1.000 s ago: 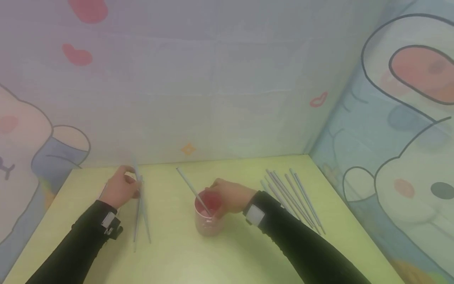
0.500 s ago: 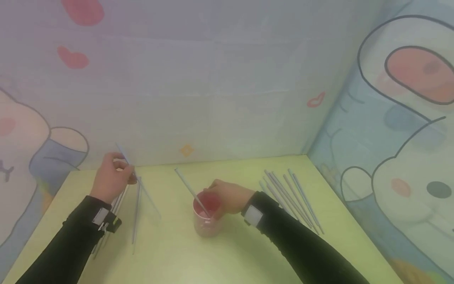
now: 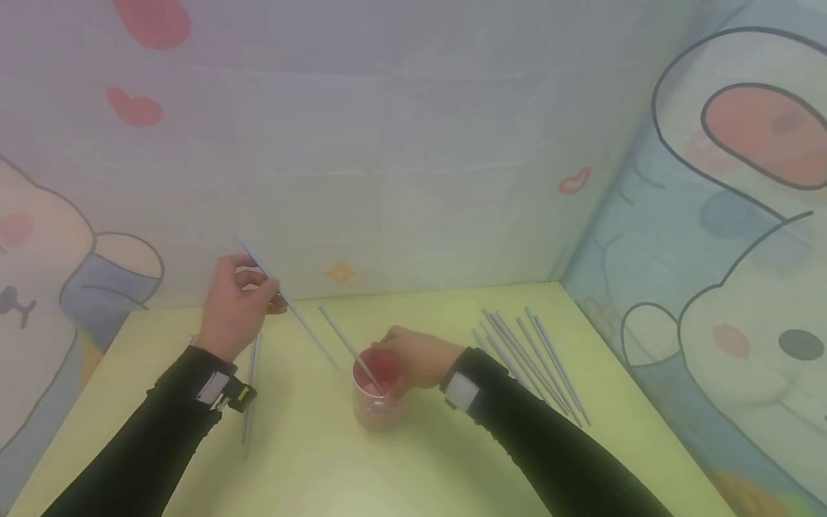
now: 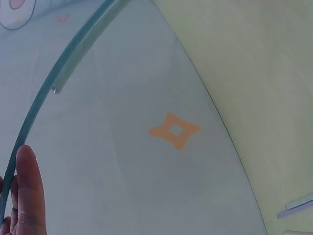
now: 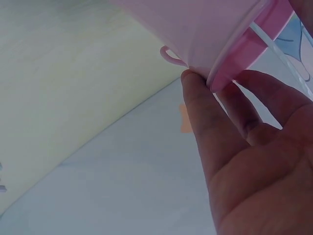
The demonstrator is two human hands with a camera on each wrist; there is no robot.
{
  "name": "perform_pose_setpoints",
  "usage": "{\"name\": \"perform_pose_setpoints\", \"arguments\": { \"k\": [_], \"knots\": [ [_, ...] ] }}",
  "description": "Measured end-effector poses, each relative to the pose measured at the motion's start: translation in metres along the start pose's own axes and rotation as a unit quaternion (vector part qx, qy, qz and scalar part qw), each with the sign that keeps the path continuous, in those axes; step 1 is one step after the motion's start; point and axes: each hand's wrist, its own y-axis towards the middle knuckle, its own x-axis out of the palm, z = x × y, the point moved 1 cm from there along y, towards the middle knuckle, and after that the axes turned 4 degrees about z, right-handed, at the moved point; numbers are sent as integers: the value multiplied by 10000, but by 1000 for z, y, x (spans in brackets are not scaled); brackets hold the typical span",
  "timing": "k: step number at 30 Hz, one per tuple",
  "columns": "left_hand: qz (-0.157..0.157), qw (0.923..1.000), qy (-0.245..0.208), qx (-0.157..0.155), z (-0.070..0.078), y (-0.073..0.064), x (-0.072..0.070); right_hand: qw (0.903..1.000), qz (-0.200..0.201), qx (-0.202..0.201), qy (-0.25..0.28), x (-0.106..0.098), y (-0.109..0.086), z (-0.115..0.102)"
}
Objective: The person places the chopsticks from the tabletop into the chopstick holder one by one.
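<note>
My left hand [image 3: 235, 309] pinches a thin pale blue stick [image 3: 304, 327] between thumb and fingers, above the back left of the table. The stick slants down to the right, its lower end left of the pink cup [image 3: 375, 413]. In the left wrist view the held stick [image 4: 36, 105] runs up past the thumb [image 4: 30, 188]. My right hand [image 3: 423, 357] grips the cup by its right rim, fingers outside and inside the edge. One stick [image 3: 342, 337] leans in the cup, its top pointing up left. A small loop [image 5: 171, 59] shows on the cup's side.
Several loose sticks [image 3: 563, 370] lie spread on the yellow table [image 3: 310, 459] to the right of the cup. More sticks [image 3: 251, 380] lie at the left, partly hidden by my left arm. A cartoon-printed sheet [image 3: 400, 172] stands behind the table and at both sides.
My left hand has lifted the stick from the left group, then carried it up and right toward the cup. My right hand and the cup stay in place.
</note>
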Motion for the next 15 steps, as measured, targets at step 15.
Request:
{"name": "perform_pose_setpoints", "arguments": {
  "k": [15],
  "knots": [
    [-300,9995,114,2,4,-9,26,9973,83,-562,473,3,9,1]
  ]
}}
